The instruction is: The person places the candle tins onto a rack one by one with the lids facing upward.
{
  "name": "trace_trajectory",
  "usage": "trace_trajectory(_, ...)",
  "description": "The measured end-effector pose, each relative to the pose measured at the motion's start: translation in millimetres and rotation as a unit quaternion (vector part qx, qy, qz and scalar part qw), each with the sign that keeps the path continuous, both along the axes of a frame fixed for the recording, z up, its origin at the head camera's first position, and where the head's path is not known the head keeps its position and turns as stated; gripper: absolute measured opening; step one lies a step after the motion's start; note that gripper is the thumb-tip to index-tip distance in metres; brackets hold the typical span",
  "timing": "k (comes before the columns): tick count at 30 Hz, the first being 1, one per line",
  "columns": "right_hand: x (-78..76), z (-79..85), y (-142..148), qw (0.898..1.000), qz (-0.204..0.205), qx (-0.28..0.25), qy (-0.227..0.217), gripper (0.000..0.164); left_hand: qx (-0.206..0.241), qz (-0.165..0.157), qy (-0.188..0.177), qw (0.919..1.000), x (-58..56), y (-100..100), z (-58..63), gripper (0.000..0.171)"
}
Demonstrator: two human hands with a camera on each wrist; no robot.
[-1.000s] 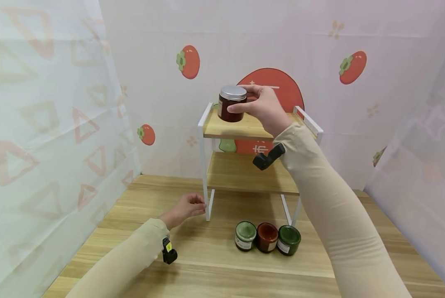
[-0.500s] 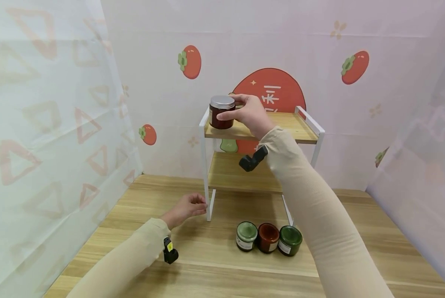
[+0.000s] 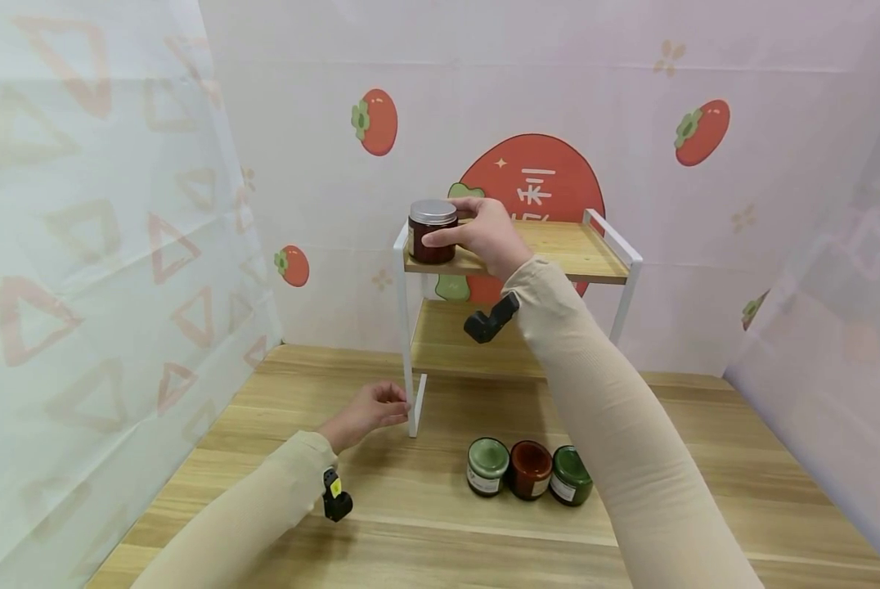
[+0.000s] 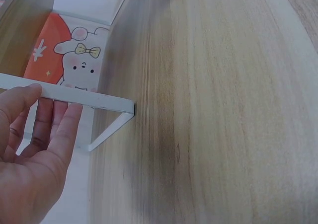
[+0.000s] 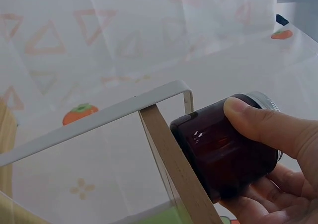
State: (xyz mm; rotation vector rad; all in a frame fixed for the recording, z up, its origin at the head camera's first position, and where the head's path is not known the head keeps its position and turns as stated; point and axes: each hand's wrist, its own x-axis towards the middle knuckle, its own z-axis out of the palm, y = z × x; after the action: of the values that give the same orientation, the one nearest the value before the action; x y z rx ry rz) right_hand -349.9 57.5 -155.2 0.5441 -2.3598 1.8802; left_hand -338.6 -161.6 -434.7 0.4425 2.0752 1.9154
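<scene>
A dark red-brown glass jar [image 3: 433, 241] with a silver lid stands at the left end of the top board of a two-tier shelf rack [image 3: 558, 254]. My right hand [image 3: 490, 233] holds it from the right side, thumb in front. In the right wrist view the jar's base [image 5: 191, 159] meets the board's edge, and the fingers under it are partly hidden. Low on the left, my left hand [image 3: 370, 415] pinches the rack's white front leg [image 4: 107, 101] between thumb and fingertips.
Three jars stand in a row on the wooden table [image 3: 410, 523] before the rack: a light green jar [image 3: 487, 466], a red-brown jar [image 3: 530, 470] and a dark green jar [image 3: 571, 474], partly behind the right sleeve. Printed cloth walls [image 3: 300, 164] surround the table.
My right hand has brought the lidded jar left and down, from above the top board onto its left end. The left hand stays at the rack's leg.
</scene>
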Motion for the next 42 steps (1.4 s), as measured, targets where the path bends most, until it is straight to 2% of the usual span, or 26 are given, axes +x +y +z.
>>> trace_trajectory(11, 1.3, 3.2, -2, 1.000, 0.011, 0.022, 0.002, 0.058, -0.002, 0.000, -0.003, 1.0000, 1.6, 0, 1.4, 0.011)
trace_trajectory(16, 1.7, 5.6, -3, 0.998, 0.021, 0.057, 0.007, 0.061, 0.020, -0.010, 0.011, 0.9997, 3.6, -2, 1.5, 0.008)
trace_trajectory(19, 1.4, 7.5, -4, 0.996, 0.011, 0.086, 0.008, 0.064, 0.027, -0.015, 0.019, 0.9993, 3.9, -3, 1.4, 0.007)
trace_trajectory(25, 2.2, 9.1, -2, 0.992, -0.006, 0.126, 0.000, 0.075, 0.006, 0.009, -0.005, 0.9999, 1.4, 0, 1.5, 0.010)
trace_trajectory(29, 6.2, 10.6, 2, 0.994, -0.008, 0.111, 0.003, 0.085, -0.007, 0.016, -0.008, 0.9998, 0.8, 0, 1.9, 0.010)
trace_trajectory(31, 9.1, 11.4, 6, 0.996, -0.010, 0.089, 0.013, 0.086, -0.009, 0.014, -0.009, 0.9998, 1.2, -1, 2.3, 0.010)
trace_trajectory(36, 20.6, 10.9, 23, 0.997, -0.009, 0.054, 0.056, 0.076, -0.007, 0.008, -0.008, 0.9999, 2.5, -5, 3.7, 0.010)
trace_trajectory(42, 42.9, 3.3, 56, 0.994, 0.011, 0.021, 0.105, 0.067, -0.005, 0.006, -0.007, 0.9999, 1.3, -8, 2.1, 0.009)
